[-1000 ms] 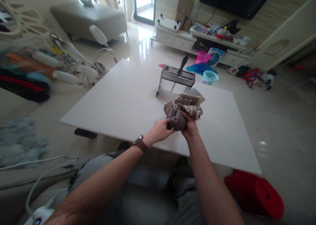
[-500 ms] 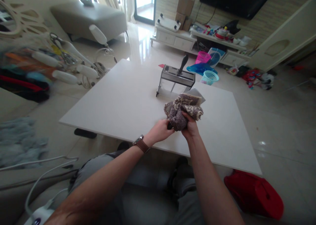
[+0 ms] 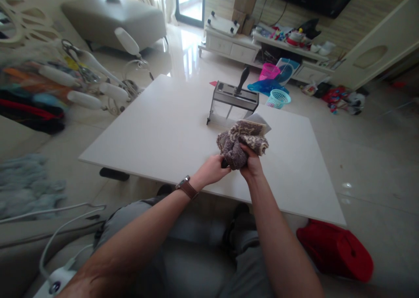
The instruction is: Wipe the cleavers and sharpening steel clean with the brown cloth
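Note:
My left hand, with a brown-strapped watch on the wrist, is closed round the black handle of a kitchen knife. Only a broad grey end of the blade shows past the cloth. A brown and cream patterned towel is bunched over the rest of the blade. My right hand grips this towel from the right, thumb on top. Just beyond the towel a knife block with a dark top and clear sides stands on the white table. One black knife handle sticks up from it.
A turquoise basket, a pink basket and a blue plastic item lie past the table's far edge. A red stool-like object is at the lower right. A white lamp with several shades stands left.
The hands keep their hold on the knife and towel, with hardly any shift. The whole view has tilted slightly, so the scene sits a little higher.

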A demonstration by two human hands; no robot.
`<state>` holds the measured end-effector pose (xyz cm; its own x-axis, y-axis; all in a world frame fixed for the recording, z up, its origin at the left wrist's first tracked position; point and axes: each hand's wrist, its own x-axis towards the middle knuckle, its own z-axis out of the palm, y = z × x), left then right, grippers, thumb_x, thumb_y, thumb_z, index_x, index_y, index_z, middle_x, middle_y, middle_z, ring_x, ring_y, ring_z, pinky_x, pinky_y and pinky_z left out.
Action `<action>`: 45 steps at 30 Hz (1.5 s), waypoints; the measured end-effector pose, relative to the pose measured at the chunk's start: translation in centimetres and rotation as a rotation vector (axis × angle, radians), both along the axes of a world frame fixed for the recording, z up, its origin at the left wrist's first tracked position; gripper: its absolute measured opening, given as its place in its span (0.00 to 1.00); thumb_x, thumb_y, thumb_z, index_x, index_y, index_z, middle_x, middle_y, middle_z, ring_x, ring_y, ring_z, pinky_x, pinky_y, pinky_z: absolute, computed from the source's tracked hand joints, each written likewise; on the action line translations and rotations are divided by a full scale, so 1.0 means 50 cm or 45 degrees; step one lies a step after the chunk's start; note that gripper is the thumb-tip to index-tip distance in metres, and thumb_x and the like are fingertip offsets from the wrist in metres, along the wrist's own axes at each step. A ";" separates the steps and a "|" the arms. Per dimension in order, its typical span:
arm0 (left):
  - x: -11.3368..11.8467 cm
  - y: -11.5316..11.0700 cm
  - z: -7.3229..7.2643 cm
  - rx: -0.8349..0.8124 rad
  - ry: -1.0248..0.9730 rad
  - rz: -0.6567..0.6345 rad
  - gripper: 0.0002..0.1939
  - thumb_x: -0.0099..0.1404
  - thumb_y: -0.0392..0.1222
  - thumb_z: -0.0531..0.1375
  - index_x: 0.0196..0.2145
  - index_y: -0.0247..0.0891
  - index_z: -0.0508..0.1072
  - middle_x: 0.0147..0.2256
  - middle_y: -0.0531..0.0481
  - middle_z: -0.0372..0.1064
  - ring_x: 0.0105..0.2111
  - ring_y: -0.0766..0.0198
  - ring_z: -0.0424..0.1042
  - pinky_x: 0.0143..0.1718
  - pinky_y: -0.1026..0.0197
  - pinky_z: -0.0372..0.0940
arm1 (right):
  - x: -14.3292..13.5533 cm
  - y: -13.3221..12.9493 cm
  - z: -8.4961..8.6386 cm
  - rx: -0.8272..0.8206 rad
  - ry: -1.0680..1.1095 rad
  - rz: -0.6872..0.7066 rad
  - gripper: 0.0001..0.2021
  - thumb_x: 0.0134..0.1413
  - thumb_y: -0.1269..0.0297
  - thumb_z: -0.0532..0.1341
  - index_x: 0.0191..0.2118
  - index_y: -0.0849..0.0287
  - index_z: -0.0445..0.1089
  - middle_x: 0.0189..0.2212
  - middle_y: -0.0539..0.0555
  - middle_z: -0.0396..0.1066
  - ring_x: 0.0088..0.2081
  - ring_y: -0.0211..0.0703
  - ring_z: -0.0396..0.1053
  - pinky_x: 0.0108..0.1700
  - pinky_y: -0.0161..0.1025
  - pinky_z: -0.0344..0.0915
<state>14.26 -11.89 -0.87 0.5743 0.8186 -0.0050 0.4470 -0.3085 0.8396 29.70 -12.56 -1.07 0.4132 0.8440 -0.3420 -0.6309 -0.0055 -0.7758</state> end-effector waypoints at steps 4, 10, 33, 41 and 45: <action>0.000 0.001 -0.001 -0.004 0.005 -0.005 0.11 0.63 0.42 0.62 0.38 0.33 0.81 0.36 0.41 0.80 0.36 0.55 0.77 0.35 0.59 0.66 | 0.002 0.001 -0.003 -0.006 -0.003 0.001 0.14 0.38 0.69 0.73 0.37 0.57 0.78 0.35 0.49 0.83 0.39 0.45 0.79 0.52 0.45 0.77; 0.000 0.001 -0.002 0.003 0.008 -0.003 0.11 0.64 0.43 0.62 0.38 0.34 0.81 0.37 0.42 0.80 0.36 0.55 0.77 0.36 0.60 0.67 | 0.004 0.003 -0.007 -0.026 0.013 -0.009 0.15 0.38 0.69 0.74 0.37 0.57 0.78 0.36 0.49 0.83 0.40 0.46 0.79 0.52 0.45 0.76; 0.000 -0.002 0.000 -0.016 0.005 0.005 0.11 0.64 0.42 0.62 0.39 0.33 0.81 0.39 0.40 0.81 0.39 0.53 0.78 0.38 0.59 0.67 | -0.001 0.002 0.000 -0.017 0.025 -0.023 0.14 0.36 0.70 0.73 0.35 0.57 0.79 0.35 0.49 0.83 0.38 0.44 0.79 0.47 0.41 0.78; -0.001 -0.001 0.003 -0.032 -0.006 0.011 0.10 0.63 0.42 0.62 0.37 0.34 0.80 0.34 0.44 0.79 0.35 0.57 0.75 0.34 0.61 0.63 | 0.005 0.003 -0.011 -0.005 0.026 0.019 0.13 0.40 0.70 0.73 0.37 0.58 0.79 0.36 0.50 0.83 0.40 0.46 0.79 0.52 0.45 0.77; -0.004 0.001 0.005 -0.030 -0.007 0.000 0.06 0.62 0.39 0.60 0.32 0.36 0.77 0.28 0.49 0.74 0.30 0.62 0.70 0.31 0.62 0.58 | 0.019 0.005 0.000 0.041 0.036 -0.033 0.13 0.40 0.70 0.73 0.37 0.58 0.79 0.36 0.50 0.83 0.41 0.46 0.80 0.54 0.46 0.77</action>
<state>14.05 -11.83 -0.61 0.5743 0.8183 -0.0212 0.4423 -0.2884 0.8492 30.63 -12.31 -1.09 0.4260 0.8438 -0.3263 -0.6520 0.0363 -0.7574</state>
